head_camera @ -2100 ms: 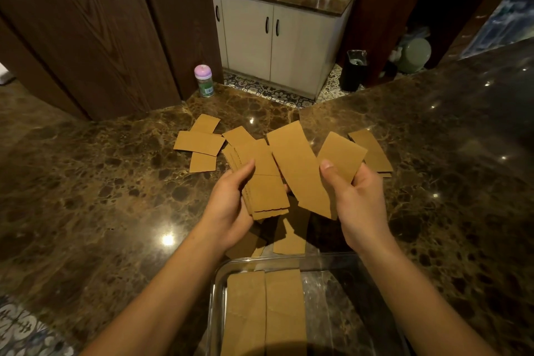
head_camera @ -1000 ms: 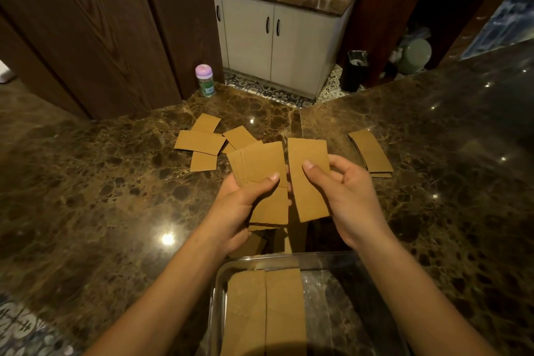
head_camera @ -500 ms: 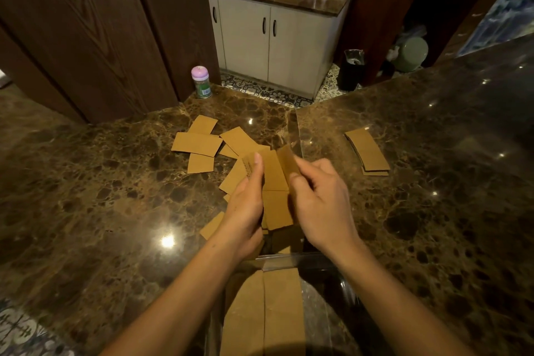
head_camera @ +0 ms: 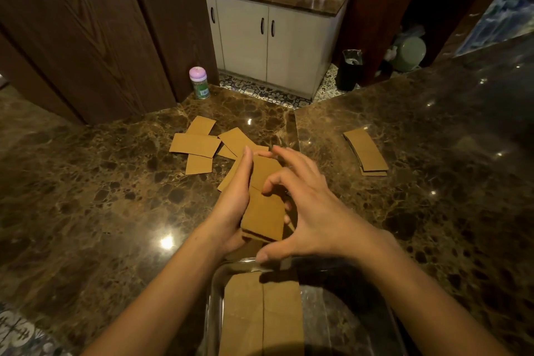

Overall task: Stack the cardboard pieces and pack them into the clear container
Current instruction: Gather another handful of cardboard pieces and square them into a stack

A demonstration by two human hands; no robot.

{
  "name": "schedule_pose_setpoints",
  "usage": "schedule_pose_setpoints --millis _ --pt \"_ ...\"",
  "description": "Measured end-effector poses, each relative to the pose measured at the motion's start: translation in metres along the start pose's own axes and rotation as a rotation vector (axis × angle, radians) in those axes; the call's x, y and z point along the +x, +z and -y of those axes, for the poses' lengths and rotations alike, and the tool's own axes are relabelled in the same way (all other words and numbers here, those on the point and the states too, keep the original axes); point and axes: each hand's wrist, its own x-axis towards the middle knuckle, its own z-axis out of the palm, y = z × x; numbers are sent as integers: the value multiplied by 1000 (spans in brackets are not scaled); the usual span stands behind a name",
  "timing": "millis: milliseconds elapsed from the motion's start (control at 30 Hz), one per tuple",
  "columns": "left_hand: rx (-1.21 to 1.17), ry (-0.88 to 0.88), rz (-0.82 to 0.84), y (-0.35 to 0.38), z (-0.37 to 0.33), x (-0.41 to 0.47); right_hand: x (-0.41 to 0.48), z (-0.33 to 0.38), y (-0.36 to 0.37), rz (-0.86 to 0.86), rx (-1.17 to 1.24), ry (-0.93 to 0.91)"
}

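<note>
My left hand (head_camera: 234, 205) grips a squared stack of brown cardboard pieces (head_camera: 264, 211) from its left side, above the counter. My right hand (head_camera: 312, 211) arches over the stack's right side, fingertips touching its top, thumb spread below. Just under my hands lies the clear container (head_camera: 215, 292), with two cardboard stacks (head_camera: 263, 315) lying side by side in its left half. Loose cardboard pieces (head_camera: 196, 144) lie scattered further back on the counter. A separate small cardboard pile (head_camera: 365, 152) rests to the right.
The dark marble counter (head_camera: 101, 211) bends around a gap at the back. A small pink-lidded jar (head_camera: 198, 82) stands at its far edge. Beyond are wooden panels, white cabinets with a sink and a black bin on the floor.
The fanned pieces held in both hands have been pushed together into one stack in my left hand. My right hand let go of its piece and now arches over the stack.
</note>
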Motion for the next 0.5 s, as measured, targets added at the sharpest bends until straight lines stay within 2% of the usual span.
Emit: schedule_pose_setpoints --millis 133,233,333,500 --pt "-8 -7 98 3 2 -5 1 -2 -5 -64 87 22" --pt "12 59 53 0 4 -5 2 -4 -9 -57 130 41" --pt "52 84 34 -4 7 0 2 -7 -9 -14 102 22" --pt "-15 17 52 -5 3 3 10 -11 -4 -105 14 -12"
